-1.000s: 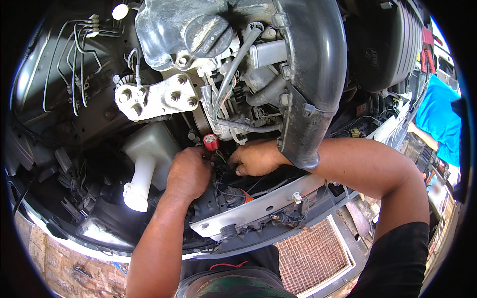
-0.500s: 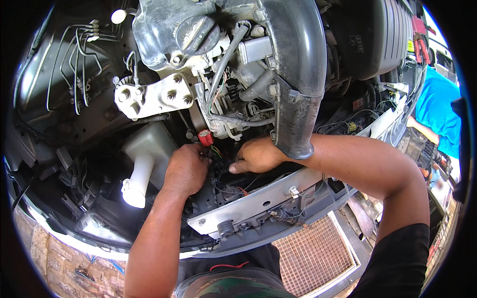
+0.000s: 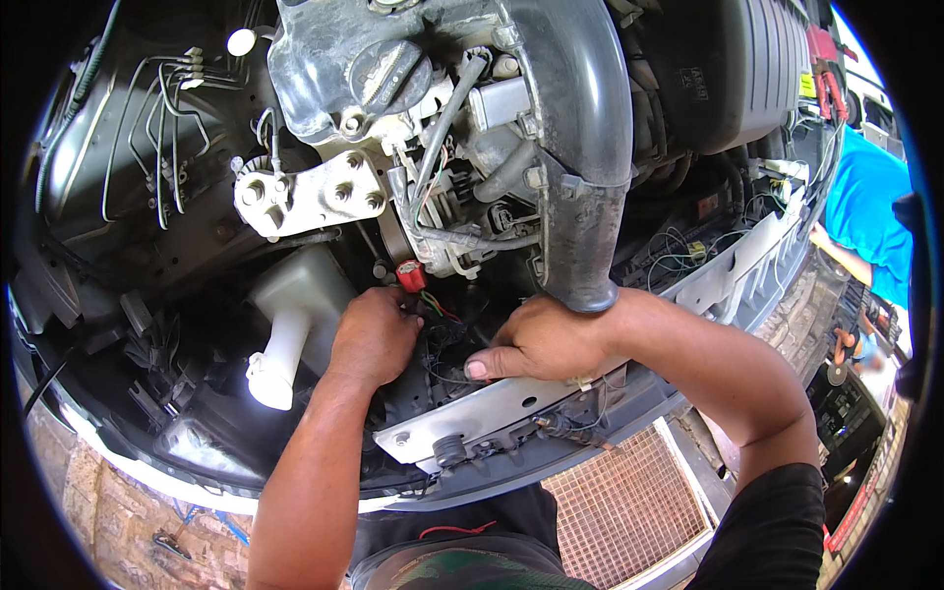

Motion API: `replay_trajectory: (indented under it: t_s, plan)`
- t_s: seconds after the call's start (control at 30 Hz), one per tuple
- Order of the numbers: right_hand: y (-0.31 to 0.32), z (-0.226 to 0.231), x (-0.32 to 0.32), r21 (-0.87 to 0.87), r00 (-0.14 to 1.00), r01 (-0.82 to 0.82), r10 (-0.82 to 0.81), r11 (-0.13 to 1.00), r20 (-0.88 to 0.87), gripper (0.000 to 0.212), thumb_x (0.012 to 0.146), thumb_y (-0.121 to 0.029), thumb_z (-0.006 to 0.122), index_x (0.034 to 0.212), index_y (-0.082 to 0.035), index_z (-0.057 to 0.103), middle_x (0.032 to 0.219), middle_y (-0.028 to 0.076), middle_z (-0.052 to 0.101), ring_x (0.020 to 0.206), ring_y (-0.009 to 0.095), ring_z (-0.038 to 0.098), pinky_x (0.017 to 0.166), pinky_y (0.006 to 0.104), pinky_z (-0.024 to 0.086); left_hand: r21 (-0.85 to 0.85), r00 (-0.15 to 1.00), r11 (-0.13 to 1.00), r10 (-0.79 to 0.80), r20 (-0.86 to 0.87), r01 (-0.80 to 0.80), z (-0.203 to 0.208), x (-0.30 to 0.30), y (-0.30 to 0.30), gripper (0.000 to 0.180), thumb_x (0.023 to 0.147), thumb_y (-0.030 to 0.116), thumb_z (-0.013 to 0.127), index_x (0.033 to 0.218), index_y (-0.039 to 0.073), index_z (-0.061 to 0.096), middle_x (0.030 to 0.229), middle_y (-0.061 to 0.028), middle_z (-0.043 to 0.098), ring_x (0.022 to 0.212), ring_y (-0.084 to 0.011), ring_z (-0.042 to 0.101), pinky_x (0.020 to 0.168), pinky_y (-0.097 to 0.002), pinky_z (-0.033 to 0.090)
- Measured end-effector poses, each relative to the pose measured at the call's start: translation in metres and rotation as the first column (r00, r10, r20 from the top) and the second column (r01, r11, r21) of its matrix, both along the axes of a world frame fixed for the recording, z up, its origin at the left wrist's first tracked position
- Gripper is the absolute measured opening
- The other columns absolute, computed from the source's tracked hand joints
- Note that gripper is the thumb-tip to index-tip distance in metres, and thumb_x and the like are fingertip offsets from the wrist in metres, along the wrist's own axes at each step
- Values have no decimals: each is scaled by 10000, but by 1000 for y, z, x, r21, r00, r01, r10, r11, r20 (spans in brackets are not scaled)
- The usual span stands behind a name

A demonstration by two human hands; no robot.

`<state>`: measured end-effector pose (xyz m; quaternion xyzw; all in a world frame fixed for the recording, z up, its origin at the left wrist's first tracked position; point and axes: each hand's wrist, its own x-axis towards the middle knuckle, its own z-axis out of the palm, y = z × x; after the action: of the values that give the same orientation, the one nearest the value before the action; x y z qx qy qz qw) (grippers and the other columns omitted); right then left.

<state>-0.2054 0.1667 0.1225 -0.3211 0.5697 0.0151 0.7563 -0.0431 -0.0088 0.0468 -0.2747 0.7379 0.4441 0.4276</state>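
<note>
My left hand reaches into the engine bay, its fingers closed just below a red plug-like connector. Thin coloured wires trail from that connector past my fingertips. What the fingers pinch is hidden. To the right, below the end of a black air duct, is my right hand. Its thumb stretches out over the pale metal crossbar, apart from the other fingers. These bend down, partly out of sight, and nothing shows in them. Dark wiring lies between both hands.
A white-necked reservoir stands left of my left hand. Above are the engine cover with its black cap and a bolted metal bracket. A black ribbed housing sits upper right. A person in blue is at the far right.
My right hand has drawn back from the wires toward the crossbar, its thumb now over the bar. The left hand stays beside the red connector. The view has shifted slightly.
</note>
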Motion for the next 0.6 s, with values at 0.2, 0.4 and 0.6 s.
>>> replay_trajectory:
  t_s: [0.2,0.4,0.6]
  plan:
    - [2,56,-6,-50,909,12,-32,999,-415,799,1058,-699,544,1092,58,797,1050,282,776,1105,454,743,1018,533,572,-31,1000,999,-18,19,19,-3,5,-3,311,934,165,788,1195,-3,777,1076,-231,803,1045,-406,772,935,-456,586]
    - [47,48,9,-349,682,13,-264,937,-683,633,961,-651,710,1062,-31,782,864,213,759,822,441,752,764,523,612,-17,998,998,-59,-28,58,2,2,-3,316,935,170,794,1196,-8,778,1061,-242,797,1019,-393,776,916,-453,589]
    - [51,40,15,-482,588,-32,-374,876,-717,561,949,-599,739,968,-39,777,762,174,727,749,419,735,697,522,592,-21,990,992,-124,-71,123,-4,6,-6,292,925,165,807,1162,-4,792,1009,-237,796,982,-376,779,892,-450,589]
